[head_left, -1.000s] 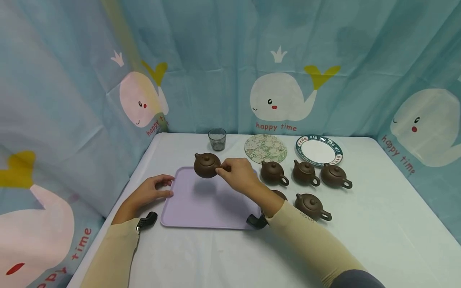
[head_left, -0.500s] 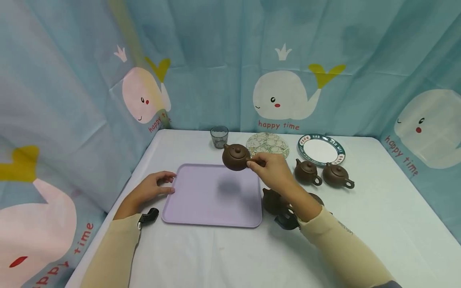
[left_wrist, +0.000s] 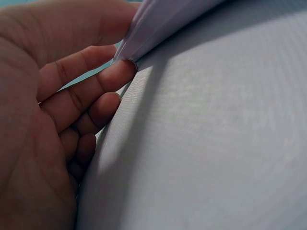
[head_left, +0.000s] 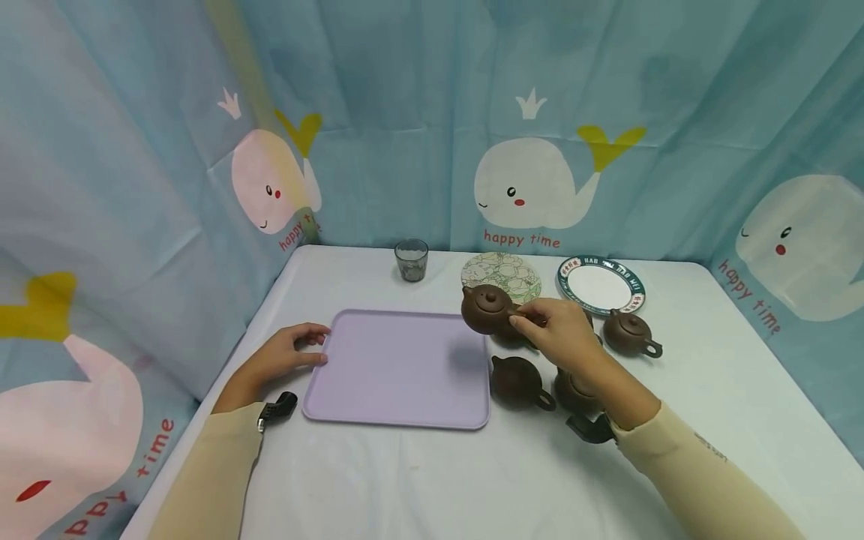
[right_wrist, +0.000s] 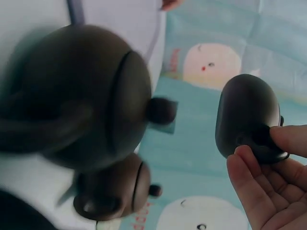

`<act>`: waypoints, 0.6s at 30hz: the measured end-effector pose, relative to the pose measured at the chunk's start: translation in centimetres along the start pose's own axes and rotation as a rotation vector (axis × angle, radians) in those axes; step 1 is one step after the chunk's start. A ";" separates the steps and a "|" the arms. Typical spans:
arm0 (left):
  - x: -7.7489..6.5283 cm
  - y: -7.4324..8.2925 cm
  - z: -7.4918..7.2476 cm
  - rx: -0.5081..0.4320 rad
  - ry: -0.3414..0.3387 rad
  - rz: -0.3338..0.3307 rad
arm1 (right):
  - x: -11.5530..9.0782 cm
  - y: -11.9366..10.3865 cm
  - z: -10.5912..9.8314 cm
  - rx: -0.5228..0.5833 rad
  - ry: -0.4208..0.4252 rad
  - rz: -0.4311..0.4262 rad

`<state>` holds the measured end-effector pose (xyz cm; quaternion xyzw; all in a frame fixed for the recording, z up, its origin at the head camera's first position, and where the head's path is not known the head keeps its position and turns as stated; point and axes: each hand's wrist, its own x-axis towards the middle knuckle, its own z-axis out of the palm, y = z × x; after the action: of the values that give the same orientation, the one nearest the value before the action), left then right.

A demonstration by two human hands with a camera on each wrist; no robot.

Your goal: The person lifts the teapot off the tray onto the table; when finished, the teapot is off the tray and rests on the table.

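Observation:
My right hand pinches a brown teapot by its handle, lifted off the table over the right rim of the lilac tray. The teapot stays roughly level with its lid on and spout to the left. In the right wrist view, thumb and fingers hold the teapot at its handle side, underside toward the camera. My left hand touches the tray's left edge with relaxed, slightly bent fingers. Up close, in the left wrist view, the fingertips lie right at the tray's edge. Nothing stands on the tray.
Several similar teapots stand right of the tray: a front teapot, another teapot at far right, others partly covered by my right arm. Behind them are a patterned round mat, a plate with a green rim and a glass.
My right hand has carried the teapot rightward, from above the tray's middle to its right edge, near the other teapots. The left hand keeps its place at the tray.

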<state>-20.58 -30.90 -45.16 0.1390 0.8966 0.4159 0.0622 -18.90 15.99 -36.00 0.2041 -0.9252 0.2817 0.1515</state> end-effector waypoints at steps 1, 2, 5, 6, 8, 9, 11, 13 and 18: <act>0.0 0.1 0.0 -0.005 0.000 -0.007 | -0.3 0.4 -0.2 -0.004 0.002 0.000; 0.0 0.2 0.0 -0.002 -0.001 -0.007 | -0.6 0.7 -0.4 -0.005 0.007 -0.002; -0.1 0.3 0.1 -0.001 -0.006 -0.013 | -1.7 1.7 -1.0 -0.016 0.023 0.002; -0.1 0.4 0.1 -0.007 -0.008 -0.015 | -2.1 2.0 -1.3 -0.017 0.027 0.007; 0.0 0.1 0.2 -0.011 -0.008 -0.014 | -2.9 2.7 -1.8 -0.029 0.030 0.026; 0.0 0.0 0.3 -0.018 -0.006 -0.010 | -3.2 3.0 -2.1 -0.039 0.033 0.033; 0.3 -0.8 0.4 -0.021 0.001 -0.010 | -4.0 3.6 -2.6 -0.053 0.037 0.045; 0.7 -1.8 0.5 -0.004 0.004 -0.008 | -4.7 4.3 -3.2 -0.070 0.043 0.053; 1.3 -3.3 0.6 0.023 0.008 -0.035 | -6.3 5.8 -4.6 -0.093 0.058 0.083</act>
<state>-22.32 -32.13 -48.08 0.1223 0.9039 0.4049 0.0643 -15.31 24.88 -37.52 0.1502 -0.9403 0.2500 0.1756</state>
